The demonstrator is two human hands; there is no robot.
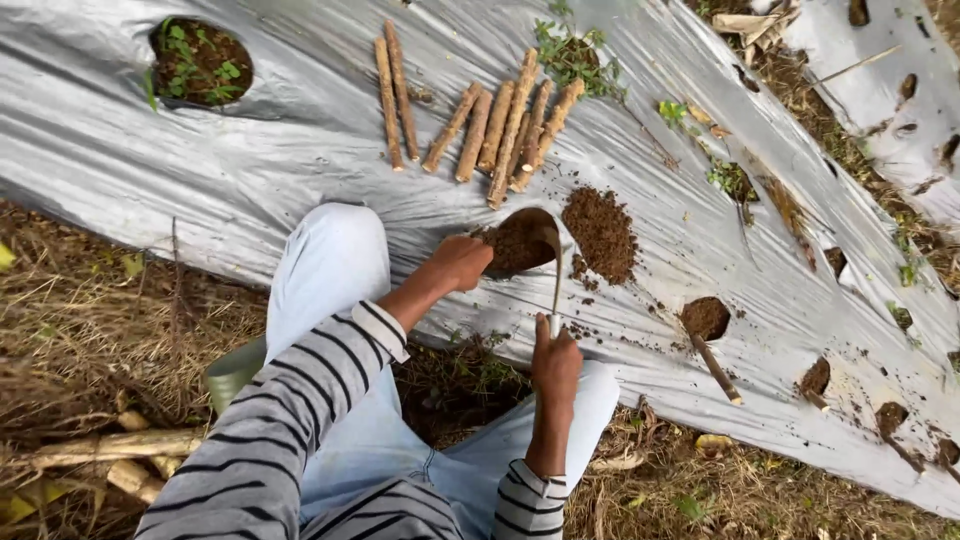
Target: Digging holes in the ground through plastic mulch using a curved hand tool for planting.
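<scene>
Two hands dig: right hand point(556, 362) holds trowel point(556, 275) (soil-caked, slim).

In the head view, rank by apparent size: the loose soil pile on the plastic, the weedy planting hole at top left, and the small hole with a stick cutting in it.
1. weedy planting hole and soil pile: they look about alike, and the hole lies farther from the camera, so I leave them unranked.
2. small hole with the stick cutting: clearly smallest.

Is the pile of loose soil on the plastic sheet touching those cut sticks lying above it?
Apart. The head view shows bare silver sheet between the soil pile and the cut sticks.
</scene>
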